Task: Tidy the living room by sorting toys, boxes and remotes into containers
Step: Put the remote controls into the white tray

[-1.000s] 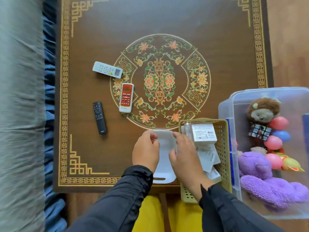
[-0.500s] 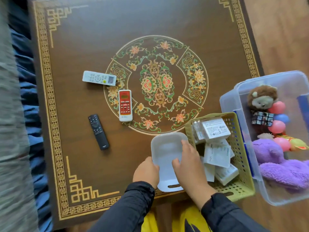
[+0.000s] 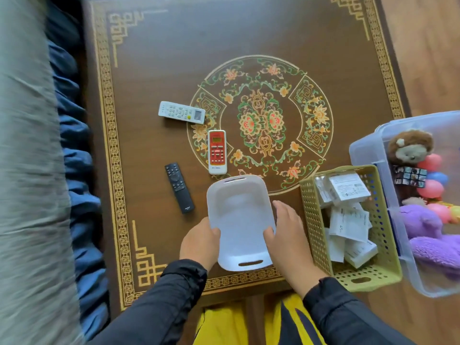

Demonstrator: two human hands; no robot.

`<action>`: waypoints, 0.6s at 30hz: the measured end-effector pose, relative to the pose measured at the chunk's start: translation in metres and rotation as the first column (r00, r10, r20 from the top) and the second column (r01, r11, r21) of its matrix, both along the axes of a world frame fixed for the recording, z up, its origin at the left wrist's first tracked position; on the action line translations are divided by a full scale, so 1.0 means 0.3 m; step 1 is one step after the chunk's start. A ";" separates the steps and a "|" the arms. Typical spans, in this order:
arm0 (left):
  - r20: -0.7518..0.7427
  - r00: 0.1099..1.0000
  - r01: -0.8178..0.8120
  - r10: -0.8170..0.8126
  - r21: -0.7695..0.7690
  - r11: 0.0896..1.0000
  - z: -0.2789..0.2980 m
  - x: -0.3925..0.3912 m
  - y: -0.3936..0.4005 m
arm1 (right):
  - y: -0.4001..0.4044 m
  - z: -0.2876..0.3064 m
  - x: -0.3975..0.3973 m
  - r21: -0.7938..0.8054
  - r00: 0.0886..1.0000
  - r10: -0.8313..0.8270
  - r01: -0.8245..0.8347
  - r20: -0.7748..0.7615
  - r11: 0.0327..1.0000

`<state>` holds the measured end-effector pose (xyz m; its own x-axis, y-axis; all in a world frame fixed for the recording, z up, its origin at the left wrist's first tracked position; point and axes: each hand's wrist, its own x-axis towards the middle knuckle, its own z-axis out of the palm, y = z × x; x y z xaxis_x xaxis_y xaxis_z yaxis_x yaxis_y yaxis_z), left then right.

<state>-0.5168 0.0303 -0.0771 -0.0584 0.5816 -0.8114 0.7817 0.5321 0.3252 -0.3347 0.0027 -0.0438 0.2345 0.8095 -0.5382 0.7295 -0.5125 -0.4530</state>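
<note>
My two hands hold a white tray point(image 3: 240, 220) on the near part of a brown table point(image 3: 154, 58) with gold borders and a floral medallion at its middle. The tray is a shallow oblong with rounded corners and a slot handle at each short end; nothing lies in it. My left hand point(image 3: 200, 241) grips its left rim, thumb curled over the edge; my right hand point(image 3: 286, 235) clasps the right rim, thumb inside, fingers laid along the outer wall — both hands clamped on the tray.

Going down in size from the table: a grey sofa point(image 3: 27, 170) fills the left edge, with blue cloth point(image 3: 74, 135) bunched between it and the table. At far right a clear bin point(image 3: 361, 150) holds toys — a purple plush point(image 3: 428, 227), a brown plush point(image 3: 409, 148), a picture cube point(image 3: 409, 176) and coloured balls point(image 3: 430, 188). Between bin and tray stands a yellow-green basket point(image 3: 313, 220) of white boxes point(image 3: 348, 189), just beside my right hand and partly overhanging the table's near edge.

Three remotes lie on the table beyond and left of the tray: a white remote point(image 3: 181, 112) farthest, a red remote point(image 3: 217, 151) whose near end almost meets the tray's far rim, and a black remote point(image 3: 179, 187) just left of the tray. Nothing lies between them and the tray.
</note>
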 end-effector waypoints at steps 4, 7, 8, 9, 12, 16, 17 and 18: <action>0.020 0.995 -0.094 0.093 0.043 0.995 0.059 -0.111 0.003 | 0.052 0.025 -0.100 0.029 0.990 0.035 -0.032 -0.135 0.999; 0.022 0.986 -0.168 0.167 0.078 0.983 0.084 -0.172 -0.022 | 0.088 0.027 -0.151 0.048 0.983 0.089 -0.082 -0.159 0.995; 0.019 0.981 -0.195 0.194 0.085 0.977 0.086 -0.189 -0.031 | 0.106 0.023 -0.166 0.044 0.980 0.099 -0.092 -0.173 0.995; 0.015 0.974 -0.225 0.224 0.089 0.970 0.088 -0.204 -0.037 | 0.124 0.017 -0.181 0.036 0.977 0.109 -0.104 -0.185 0.994; 0.000 0.953 -0.300 0.302 0.100 0.949 0.085 -0.249 -0.061 | 0.175 -0.011 -0.224 0.001 0.968 0.138 -0.141 -0.208 0.990; -0.051 0.931 -0.356 0.362 0.100 0.929 0.091 -0.318 -0.104 | 0.204 -0.032 -0.292 -0.009 0.948 0.191 -0.200 -0.254 0.980; -0.071 0.922 -0.371 0.379 0.107 0.922 0.090 -0.342 -0.109 | 0.218 -0.035 -0.318 0.002 0.942 0.199 -0.206 -0.272 0.979; -0.087 0.916 -0.380 0.391 0.118 0.917 0.091 -0.362 -0.108 | 0.233 -0.037 -0.341 0.014 0.938 0.194 -0.199 -0.287 0.980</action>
<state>-0.6253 -0.0021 -0.0497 -0.3770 0.5718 -0.7286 0.5552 0.7692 0.3163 -0.4369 0.0727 -0.0548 -0.0936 0.8151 -0.5717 0.6578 -0.3804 -0.6501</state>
